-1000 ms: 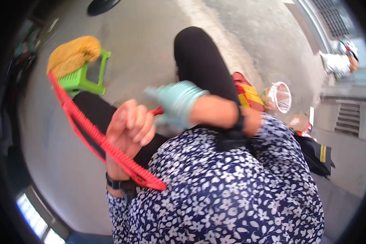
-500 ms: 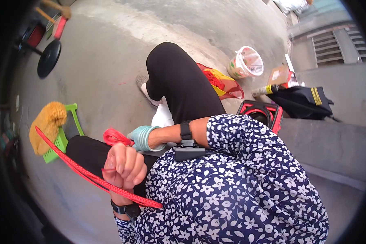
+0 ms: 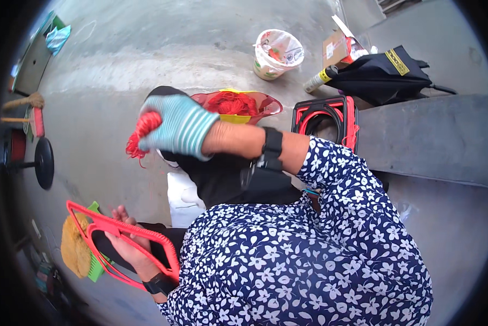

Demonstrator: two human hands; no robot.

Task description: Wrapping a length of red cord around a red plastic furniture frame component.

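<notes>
My right hand [image 3: 176, 125], in a pale green striped glove, is closed around a bundle of red cord [image 3: 145, 130], with loose ends hanging below it. It is raised over my thigh and slightly blurred. At the lower left, my left hand [image 3: 125, 242] is bare, its fingers stretched out. A red rectangular frame with rounded corners [image 3: 165, 244], its surface looking braided, hangs around that hand and wrist. One bar crosses in front of the palm. Beyond my knee, a red and yellow bag [image 3: 265, 106] lies with more red cord [image 3: 233, 103] in it.
A lined bin [image 3: 263, 68] stands ahead. To the right are red and black frames [image 3: 352, 117], a black umbrella [image 3: 366, 76], a spray can [image 3: 320, 79] and a carton [image 3: 335, 48]. A green stool [image 3: 96, 267] with a yellow fluffy cover [image 3: 74, 247] is at the left.
My right hand has swung forward, away from my left hand, carrying the cord bundle. My left hand has gone from curled to spread fingers, and the red frame has turned to show its opening.
</notes>
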